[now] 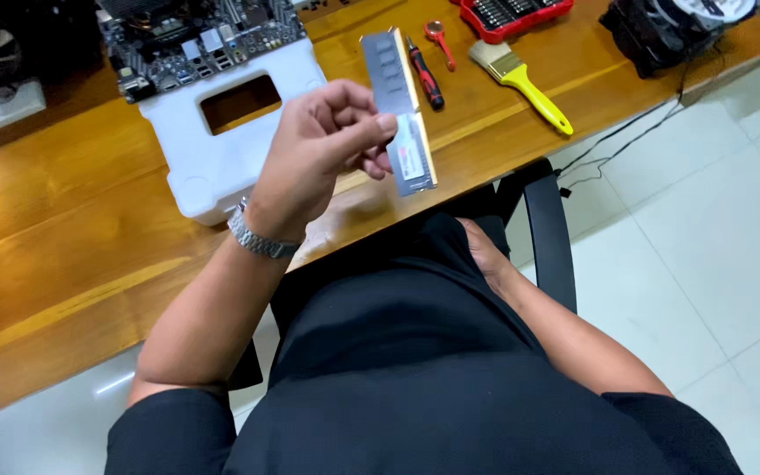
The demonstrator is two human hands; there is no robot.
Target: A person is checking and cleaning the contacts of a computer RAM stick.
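My left hand [323, 149] is raised over the wooden desk [46, 237] and pinches a long grey memory module [400, 110] near its middle, holding it upright on its long axis with a white label on the lower half. A metal watch sits on that wrist. My right hand [483, 249] rests low against my lap beside the chair's black armrest [549, 230], fingers partly hidden by my dark clothing, holding nothing that I can see.
A motherboard [195, 35] sits on a white foam tray [222, 149] at the back left. A red-handled screwdriver [424, 75], small red tool [439, 40], yellow-handled brush [521, 84], red bit case [512, 16] and black cooler [661, 35] lie along the far right. White tiled floor at right.
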